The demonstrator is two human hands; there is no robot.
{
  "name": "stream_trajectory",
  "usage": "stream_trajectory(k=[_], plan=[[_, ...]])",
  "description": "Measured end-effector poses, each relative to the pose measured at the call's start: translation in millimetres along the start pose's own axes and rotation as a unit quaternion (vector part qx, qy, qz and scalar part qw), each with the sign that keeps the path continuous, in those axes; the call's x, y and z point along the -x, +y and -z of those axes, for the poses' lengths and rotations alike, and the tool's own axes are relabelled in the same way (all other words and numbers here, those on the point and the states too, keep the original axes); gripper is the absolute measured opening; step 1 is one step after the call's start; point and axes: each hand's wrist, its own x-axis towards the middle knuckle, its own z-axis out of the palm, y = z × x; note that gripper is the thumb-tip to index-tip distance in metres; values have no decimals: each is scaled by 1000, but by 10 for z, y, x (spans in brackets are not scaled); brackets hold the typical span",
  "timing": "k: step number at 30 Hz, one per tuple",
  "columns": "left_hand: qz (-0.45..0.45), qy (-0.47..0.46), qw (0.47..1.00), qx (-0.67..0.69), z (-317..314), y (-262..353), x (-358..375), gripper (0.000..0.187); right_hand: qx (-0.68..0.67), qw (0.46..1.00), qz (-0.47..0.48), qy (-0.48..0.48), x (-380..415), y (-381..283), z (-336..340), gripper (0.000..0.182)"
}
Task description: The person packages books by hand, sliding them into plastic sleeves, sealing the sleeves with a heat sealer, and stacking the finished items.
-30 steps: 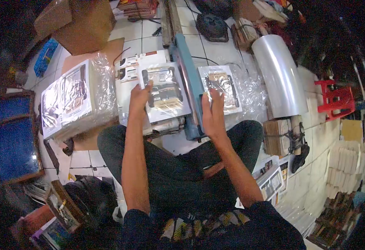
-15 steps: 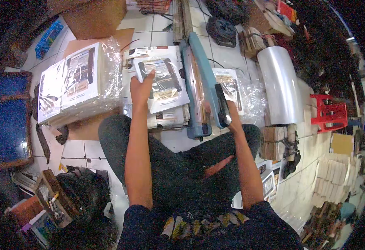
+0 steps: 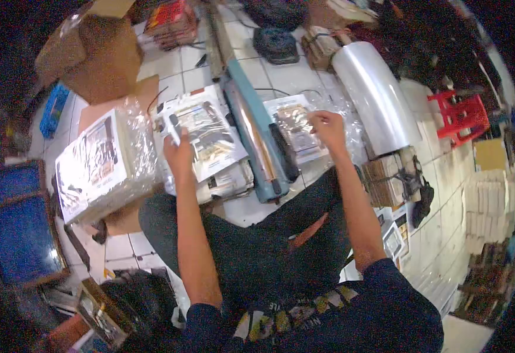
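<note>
My left hand [image 3: 179, 154] is closed on the left edge of a white printed packet [image 3: 207, 138] with a shiny surface, which lies on a stack of similar ones. To its right stands a long blue impulse sealer [image 3: 251, 129] with a black handle [image 3: 285, 152]. Beyond the sealer, my right hand [image 3: 331, 130] has its fingers curled in a pinch above another printed packet [image 3: 297, 120] and crumpled clear plastic film [image 3: 349, 120]. Whatever is between those fingertips is too blurred to make out.
A plastic-wrapped stack [image 3: 92, 162] sits at the left, near an open cardboard box [image 3: 104, 65]. On the right are a large roll of clear film [image 3: 378, 97], a bundle of brown card [image 3: 381, 182] and a red stool [image 3: 457, 117]. White floor tiles lie underneath.
My right hand has let go of the sealer's black handle and moved up over the packet and film on the right. My left hand stays at the left packet. The whole view has turned.
</note>
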Motion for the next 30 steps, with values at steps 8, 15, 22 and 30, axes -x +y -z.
stream_trajectory(k=[8, 15, 22, 30], plan=[[-356, 57, 911, -199, 618, 318, -249, 53, 190, 927, 188, 264, 1072, -826, 1103, 55], [-331, -248, 911, 16, 84, 1653, 1257, 38, 136, 818, 542, 136, 2037, -2191, 1231, 43], [-232, -639, 728, -90, -694, 2113, 2672, 29, 393, 904, 125, -114, 2171, -1770, 2083, 77], [-326, -406, 849, -84, -307, 1721, 1521, 19, 126, 934, -196, 270, 3729, 537, 2423, 49]])
